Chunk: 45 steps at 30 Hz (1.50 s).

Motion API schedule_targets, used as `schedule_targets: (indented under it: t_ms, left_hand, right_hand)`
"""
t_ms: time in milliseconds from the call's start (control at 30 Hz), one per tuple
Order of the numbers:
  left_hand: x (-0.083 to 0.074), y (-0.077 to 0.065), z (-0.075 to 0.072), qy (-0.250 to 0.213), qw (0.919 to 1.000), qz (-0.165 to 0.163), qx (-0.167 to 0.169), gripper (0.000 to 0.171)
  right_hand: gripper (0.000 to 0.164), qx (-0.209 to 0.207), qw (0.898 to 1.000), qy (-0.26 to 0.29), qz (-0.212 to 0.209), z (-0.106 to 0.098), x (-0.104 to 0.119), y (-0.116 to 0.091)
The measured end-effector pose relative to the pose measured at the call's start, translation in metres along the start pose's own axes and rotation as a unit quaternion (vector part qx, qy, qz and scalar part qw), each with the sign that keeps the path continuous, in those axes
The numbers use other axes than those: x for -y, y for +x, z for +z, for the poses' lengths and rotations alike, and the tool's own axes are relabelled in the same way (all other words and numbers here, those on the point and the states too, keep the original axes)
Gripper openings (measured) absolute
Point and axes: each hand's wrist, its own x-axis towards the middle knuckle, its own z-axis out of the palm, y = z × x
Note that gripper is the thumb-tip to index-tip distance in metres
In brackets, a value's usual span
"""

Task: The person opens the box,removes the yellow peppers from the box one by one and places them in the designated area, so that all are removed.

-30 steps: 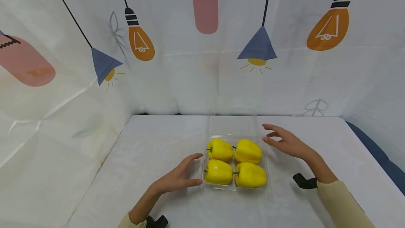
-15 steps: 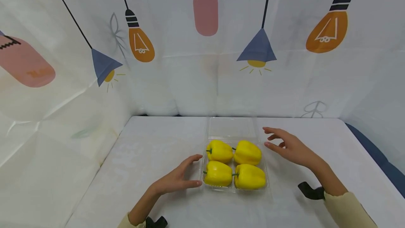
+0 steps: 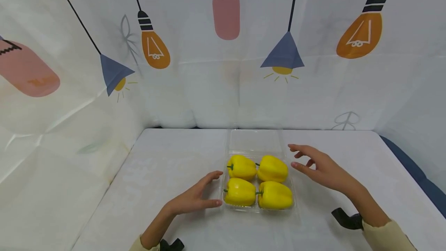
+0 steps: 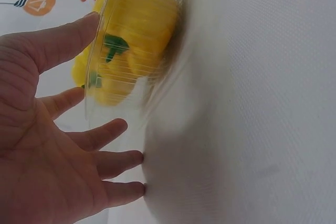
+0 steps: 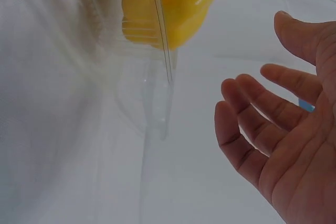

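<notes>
Several yellow bell peppers [image 3: 273, 168] with green stems lie in two rows in a clear plastic clamshell box [image 3: 244, 209]. Its clear lid [image 3: 256, 141] is folded back flat behind them. My left hand [image 3: 193, 198] is beside the box's left side, fingers spread. In the left wrist view its thumb and index fingertips are at the box's rim [image 4: 100, 30]; whether they touch cannot be told. Right of the box, my right hand [image 3: 324, 171] hovers with relaxed, slightly bent fingers. The right wrist view shows a gap between that hand [image 5: 283, 135] and the box.
The box stands on a white table [image 3: 174, 154]. Behind the table hangs a white sheet [image 3: 209, 88] printed with lamps and bulbs. A black wrist strap piece [image 3: 346, 219] sticks out at my right wrist, another [image 3: 172, 244] at my left.
My right hand has drawn slightly back toward me, and its wrist has moved to the right. The left hand, the peppers and the box stay in place. The head view has tilted slightly.
</notes>
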Motion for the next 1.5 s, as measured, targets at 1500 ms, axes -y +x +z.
schedule_targets:
  t_ms: [1500]
  left_hand:
    - [-0.001, 0.0, -0.005, 0.049, 0.9988, -0.004, 0.003, 0.08]
  right_hand:
    - [0.054, 0.009, 0.997, 0.032, -0.072, 0.019, 0.022, -0.022]
